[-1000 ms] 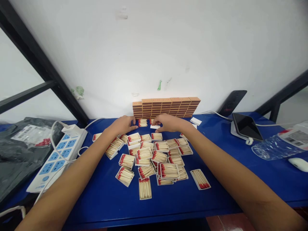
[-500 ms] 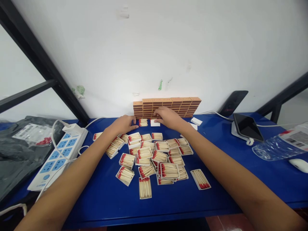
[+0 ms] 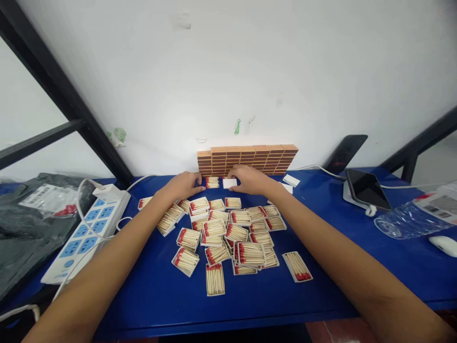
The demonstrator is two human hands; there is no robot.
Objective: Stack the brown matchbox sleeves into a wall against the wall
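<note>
At the back of the table, my right hand [image 3: 252, 180] has its thumb and fingers at the near and far sides of a small white matchbox tray [image 3: 229, 183] lying bottom up. Red match heads peek out at its left edge. My left hand [image 3: 183, 185] rests on the table with thumb and fingers apart, just left of a small pile of bare matches [image 3: 213, 182]. Behind both hands stands a wall of stacked brown matchboxes [image 3: 257, 155]. Many white trays full of red-tipped matches [image 3: 237, 232] lie heaped nearer to me.
White empty-looking trays [image 3: 292, 180] lie right of my right hand. A power strip [image 3: 87, 233] with cables and a dark plastic bag [image 3: 32, 224] are on the left. Toward the right are a phone on a stand [image 3: 367, 188], clear plastic packaging [image 3: 410, 218] and a white mouse [image 3: 444, 245].
My right hand has lowered slightly, and its thumb has shifted from over the upturned tray to its near edge. The left hand stays nearly where it was.
</note>
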